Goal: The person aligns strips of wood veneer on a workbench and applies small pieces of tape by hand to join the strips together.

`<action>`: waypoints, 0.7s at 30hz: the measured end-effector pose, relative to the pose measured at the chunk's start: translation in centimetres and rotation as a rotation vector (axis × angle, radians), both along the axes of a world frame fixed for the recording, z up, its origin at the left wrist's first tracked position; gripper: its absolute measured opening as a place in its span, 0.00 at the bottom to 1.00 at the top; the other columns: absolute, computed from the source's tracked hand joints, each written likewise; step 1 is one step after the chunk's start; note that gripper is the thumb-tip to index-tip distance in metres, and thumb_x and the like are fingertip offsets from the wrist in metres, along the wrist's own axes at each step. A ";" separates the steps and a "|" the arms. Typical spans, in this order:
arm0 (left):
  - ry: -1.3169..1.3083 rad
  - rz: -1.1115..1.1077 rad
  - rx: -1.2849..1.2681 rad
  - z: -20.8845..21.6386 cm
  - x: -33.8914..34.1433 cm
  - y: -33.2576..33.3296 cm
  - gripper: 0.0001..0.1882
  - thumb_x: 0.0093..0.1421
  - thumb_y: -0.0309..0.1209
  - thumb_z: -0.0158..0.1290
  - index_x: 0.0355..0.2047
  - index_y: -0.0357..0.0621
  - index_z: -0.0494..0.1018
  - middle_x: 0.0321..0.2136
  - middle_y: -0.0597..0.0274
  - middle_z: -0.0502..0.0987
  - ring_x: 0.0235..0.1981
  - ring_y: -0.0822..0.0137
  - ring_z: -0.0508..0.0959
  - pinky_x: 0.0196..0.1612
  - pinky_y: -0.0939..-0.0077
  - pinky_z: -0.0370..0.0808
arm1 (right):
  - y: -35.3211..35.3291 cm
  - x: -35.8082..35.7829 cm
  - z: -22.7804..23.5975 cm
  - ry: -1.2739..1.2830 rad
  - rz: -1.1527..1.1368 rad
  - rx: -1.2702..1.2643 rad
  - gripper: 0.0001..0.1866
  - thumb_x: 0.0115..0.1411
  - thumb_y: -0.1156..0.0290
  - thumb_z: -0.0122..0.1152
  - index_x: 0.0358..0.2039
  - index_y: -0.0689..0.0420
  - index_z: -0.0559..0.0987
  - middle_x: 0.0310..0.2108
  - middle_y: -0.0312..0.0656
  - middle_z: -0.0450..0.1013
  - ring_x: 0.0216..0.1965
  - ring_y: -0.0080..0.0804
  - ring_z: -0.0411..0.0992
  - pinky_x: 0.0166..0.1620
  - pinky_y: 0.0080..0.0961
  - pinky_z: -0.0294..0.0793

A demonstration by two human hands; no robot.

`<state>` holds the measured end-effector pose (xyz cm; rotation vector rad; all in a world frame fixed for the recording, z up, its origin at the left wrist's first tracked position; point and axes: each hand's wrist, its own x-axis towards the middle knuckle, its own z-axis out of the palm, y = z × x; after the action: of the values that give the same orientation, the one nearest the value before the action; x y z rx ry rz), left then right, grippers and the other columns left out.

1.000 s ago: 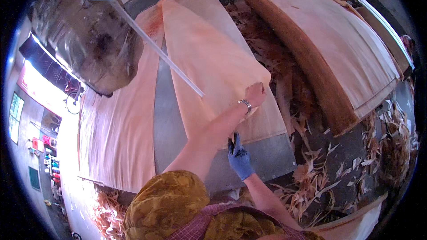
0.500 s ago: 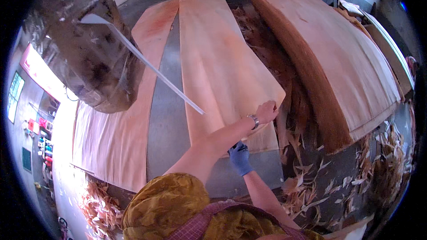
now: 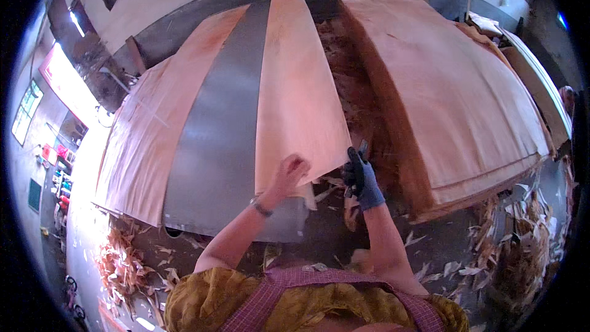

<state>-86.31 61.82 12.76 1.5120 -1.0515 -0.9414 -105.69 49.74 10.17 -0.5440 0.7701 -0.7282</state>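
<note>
A long, thin, pale wood veneer sheet lies lengthwise away from me, narrow at the far end and slanted at its near edge. My left hand, bare with a metal-band wristwatch, is over its near left part; its fingers are loosely bent and I see nothing in them. By the sheet's near right corner is my right hand, in a blue glove with dark fingers. It is closed around a small grey tool, whose tip sticks up past the fingers; its kind is unclear.
Left of the sheet runs a smooth grey board, then another veneer stack. A thick veneer stack stands on the right, with brown scraps in the gap. Torn strips litter the floor.
My left hand has left the sheet's right corner and moved left. My gloved hand has moved up and right to that corner. The sheet looks narrower, and the view has shifted.
</note>
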 end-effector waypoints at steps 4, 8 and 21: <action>0.296 0.014 0.516 -5.7 -5.5 2.0 0.26 0.63 0.54 0.48 0.36 0.40 0.72 0.31 0.64 0.77 0.30 0.69 0.77 0.33 0.71 0.77 | -6.7 -13.1 2.2 -0.005 -0.045 -0.053 0.19 0.61 0.53 0.62 0.20 0.42 0.64 0.11 0.25 0.56 0.09 0.17 0.54 0.12 0.17 0.51; 0.927 0.204 0.718 -11.6 -12.9 1.1 0.49 0.56 0.69 0.43 0.58 0.33 0.58 0.49 0.45 0.71 0.45 0.51 0.75 0.42 0.57 0.77 | -11.9 -26.3 5.0 -0.056 -0.044 -0.095 0.19 0.63 0.56 0.60 0.20 0.41 0.62 0.11 0.24 0.53 0.09 0.16 0.52 0.12 0.17 0.48; 1.524 0.958 -0.163 -28.9 -30.8 -23.6 0.41 0.53 0.63 0.55 0.49 0.35 0.68 0.41 0.55 0.75 0.40 0.61 0.78 0.38 0.70 0.79 | -33.2 -59.5 11.5 0.367 -0.186 -0.199 0.18 0.60 0.52 0.62 0.24 0.40 0.62 0.09 0.24 0.54 0.06 0.16 0.50 0.10 0.18 0.48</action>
<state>-117.09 38.24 -16.15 0.5878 0.6451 -0.8842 -165.20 16.59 21.64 -0.8075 1.1071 -0.8955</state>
